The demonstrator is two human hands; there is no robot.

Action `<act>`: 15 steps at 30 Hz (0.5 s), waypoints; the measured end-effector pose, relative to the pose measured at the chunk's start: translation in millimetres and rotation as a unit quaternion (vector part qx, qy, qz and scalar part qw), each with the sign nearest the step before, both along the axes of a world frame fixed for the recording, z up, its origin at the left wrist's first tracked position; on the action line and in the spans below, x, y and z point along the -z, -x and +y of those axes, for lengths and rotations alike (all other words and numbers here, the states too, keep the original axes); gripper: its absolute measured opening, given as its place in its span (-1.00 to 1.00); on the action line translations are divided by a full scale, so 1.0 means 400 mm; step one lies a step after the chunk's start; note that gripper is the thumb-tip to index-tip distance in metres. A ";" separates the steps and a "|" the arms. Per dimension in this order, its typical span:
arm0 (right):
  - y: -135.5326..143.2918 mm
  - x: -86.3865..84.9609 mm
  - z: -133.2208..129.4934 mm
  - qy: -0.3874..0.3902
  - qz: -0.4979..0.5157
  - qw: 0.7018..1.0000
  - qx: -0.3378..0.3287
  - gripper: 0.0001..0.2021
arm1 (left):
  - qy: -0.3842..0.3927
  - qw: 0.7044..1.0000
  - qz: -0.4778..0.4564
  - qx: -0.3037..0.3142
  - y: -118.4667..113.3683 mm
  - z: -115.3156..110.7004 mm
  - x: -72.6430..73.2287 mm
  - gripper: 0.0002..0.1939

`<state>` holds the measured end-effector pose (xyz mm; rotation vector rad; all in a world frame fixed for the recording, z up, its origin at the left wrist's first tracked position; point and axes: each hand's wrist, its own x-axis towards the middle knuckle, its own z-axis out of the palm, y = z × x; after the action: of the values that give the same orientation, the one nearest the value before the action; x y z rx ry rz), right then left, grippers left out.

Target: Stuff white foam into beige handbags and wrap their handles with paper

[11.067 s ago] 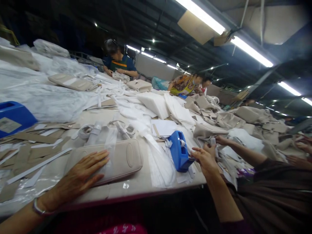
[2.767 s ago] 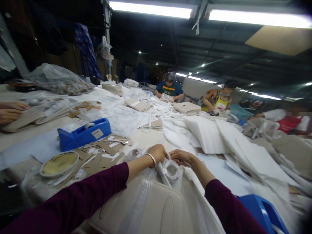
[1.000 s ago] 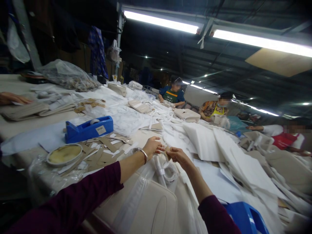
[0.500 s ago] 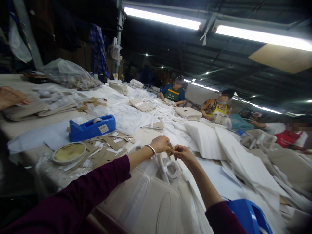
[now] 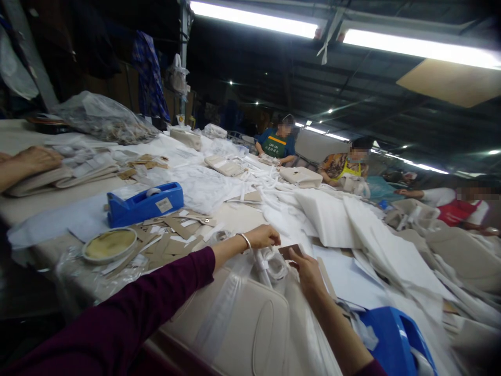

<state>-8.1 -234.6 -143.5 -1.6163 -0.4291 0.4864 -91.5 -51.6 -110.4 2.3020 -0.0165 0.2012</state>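
Note:
A beige handbag (image 5: 250, 313) lies in front of me with clear plastic film over its middle. Coiled, wrapped handles (image 5: 274, 266) rest at its far end. Above these handles is my left hand (image 5: 264, 236), palm down with a bracelet at the wrist. Its fingers are closed, and whatever they may hold is hidden. To the right of the handles, my right hand (image 5: 307, 269) grips a small flat brown card piece (image 5: 290, 251) between thumb and fingers. A small gap separates the two hands.
Blue tape dispensers stand at left (image 5: 146, 203) and lower right (image 5: 395, 334). A round tub (image 5: 109, 244) sits by brown card scraps (image 5: 176, 245). White foam sheets (image 5: 329, 219) spread rightwards. Another person's hand (image 5: 35, 159) is at far left; several co-workers sit across the table.
My hands have come apart. The right hand has moved right and slightly down with the brown card piece, which was between both hands before. The other person's hand at far left has moved rightwards.

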 end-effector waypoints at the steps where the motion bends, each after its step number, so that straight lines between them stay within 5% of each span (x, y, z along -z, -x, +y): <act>1: 0.003 -0.005 -0.007 -0.017 -0.013 1.000 0.020 -0.61 | 0.002 1.000 0.003 0.005 0.001 -0.002 0.002 -0.72; 9: 0.012 -0.075 -0.001 -0.074 -0.121 0.988 0.068 -0.66 | -0.008 0.999 0.028 -0.045 -0.002 -0.049 -0.028 -0.85; 12: 0.015 -0.079 -0.033 0.007 -0.116 0.987 0.107 -0.44 | -0.008 0.997 -0.002 -0.073 0.024 -0.019 -0.079 -0.87; 15: 0.062 -0.083 -0.110 0.116 -0.128 0.981 0.088 -0.16 | -0.004 0.985 -0.057 -0.161 0.130 0.059 -0.135 -0.86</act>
<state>-32.9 -278.6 -110.2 -1.9340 -0.4277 0.2003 -143.4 -28.0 -56.4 2.2886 0.2978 0.4995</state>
